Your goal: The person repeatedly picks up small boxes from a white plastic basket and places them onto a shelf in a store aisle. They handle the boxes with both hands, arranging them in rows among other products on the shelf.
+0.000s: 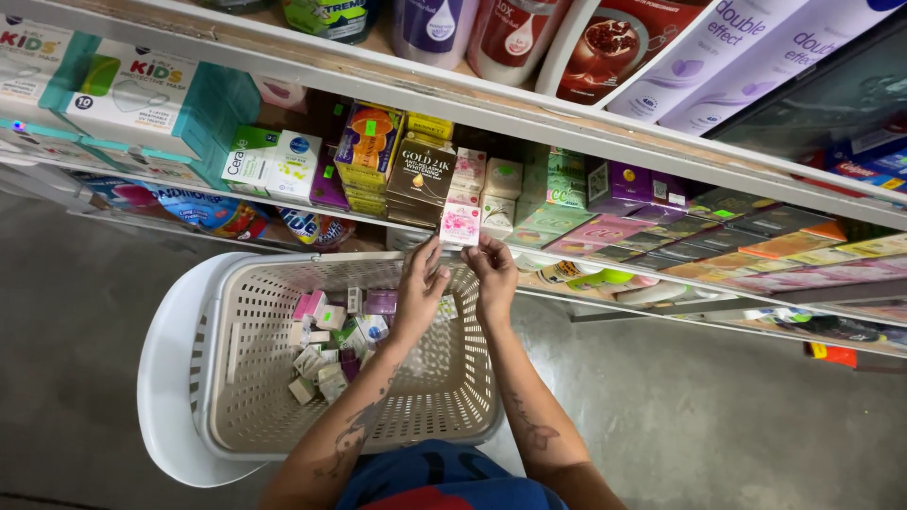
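Both my hands hold up a small pink and white box (460, 225) in front of the shelf edge. My left hand (419, 288) grips its lower left corner and my right hand (493, 274) grips its lower right. Just behind the box, stacks of small boxed soaps (491, 194) fill the white shelf (567, 132). Below my hands stands a beige perforated basket (246, 397) with several small pink, purple and white boxes (331, 345) heaped in its left part.
The basket rests on a white plastic stool (161, 378) on a grey concrete floor (718, 425). Larger boxes (142, 94) sit at the shelf's left, flat coloured packs (709, 241) at its right. Bottles and tubes (605, 38) line the shelf above.
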